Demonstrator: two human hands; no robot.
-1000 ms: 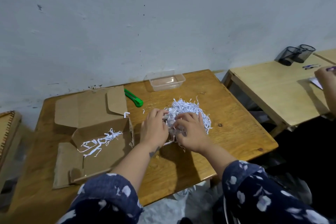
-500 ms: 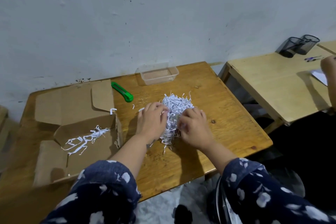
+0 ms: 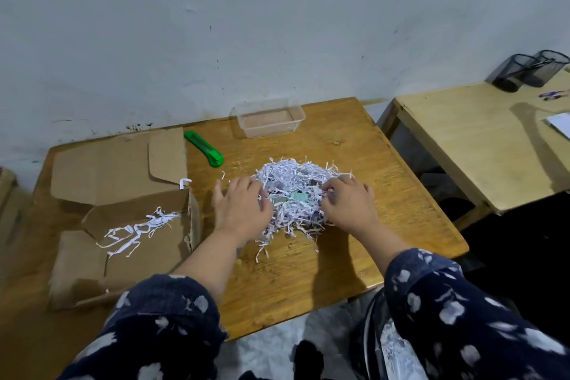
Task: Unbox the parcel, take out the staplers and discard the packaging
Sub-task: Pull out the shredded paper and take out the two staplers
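Hands, left (image 3: 242, 210) and right (image 3: 347, 205), fingers curled, parted the shred (image 3: 296, 191) on the counter (image 3: 308, 271); something pale green, perhaps a stapler (image 3: 297, 197), showed. Box (image 3: 129, 219) open, nothing discarded.

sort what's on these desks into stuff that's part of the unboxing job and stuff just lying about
Part of the job:
shredded paper pile
open cardboard box
green box cutter

Lying about:
clear plastic container
mesh pen holders
pens

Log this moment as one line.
stage: searching filler | left hand, right hand: parting shredded paper | cardboard box: open | staplers: not clearly visible
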